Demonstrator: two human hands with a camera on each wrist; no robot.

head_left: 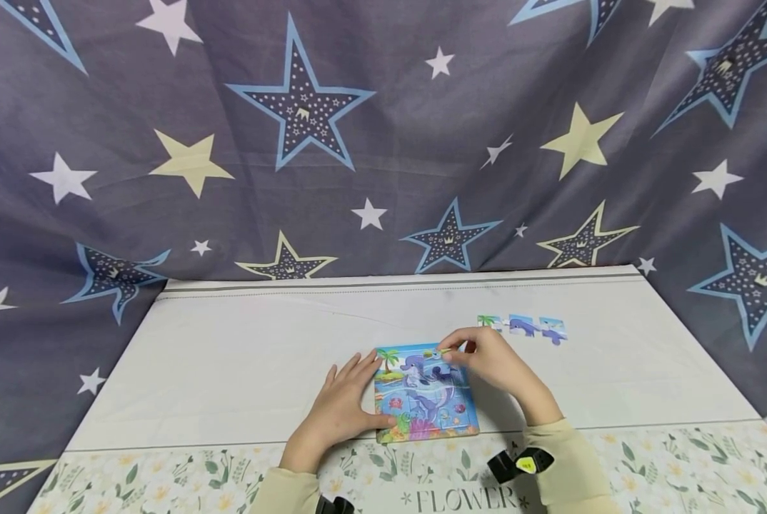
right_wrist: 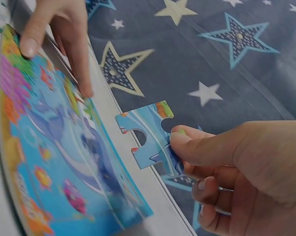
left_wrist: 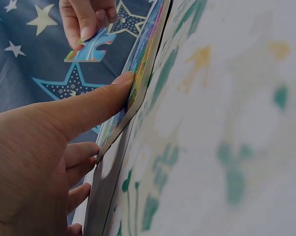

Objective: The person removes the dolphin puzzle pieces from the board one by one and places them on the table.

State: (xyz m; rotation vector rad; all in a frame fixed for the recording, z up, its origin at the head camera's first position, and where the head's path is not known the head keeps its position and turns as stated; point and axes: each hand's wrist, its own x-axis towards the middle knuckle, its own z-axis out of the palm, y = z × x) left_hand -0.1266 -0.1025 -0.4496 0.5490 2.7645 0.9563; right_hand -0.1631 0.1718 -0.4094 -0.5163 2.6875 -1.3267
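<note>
A square dolphin jigsaw puzzle [head_left: 430,408] lies on the white table in the head view, with sea animals and a palm tree printed on it. My left hand [head_left: 341,408] rests at its left side, fingers spread along the edge and thumb [left_wrist: 96,101] pressing the lower left corner. Over the puzzle's upper right part, my right hand [head_left: 494,363] pinches a jigsaw piece [right_wrist: 148,135] between thumb and fingers. That piece is blue with a bit of green, and the right wrist view shows it raised above the board, tilted.
Behind the right hand lie several loose jigsaw pieces [head_left: 522,326] with dolphin parts, in a row. A floral cloth strip [head_left: 184,475] with the word FLOWER runs along the front. A dark star-printed curtain [head_left: 396,128] hangs behind the table.
</note>
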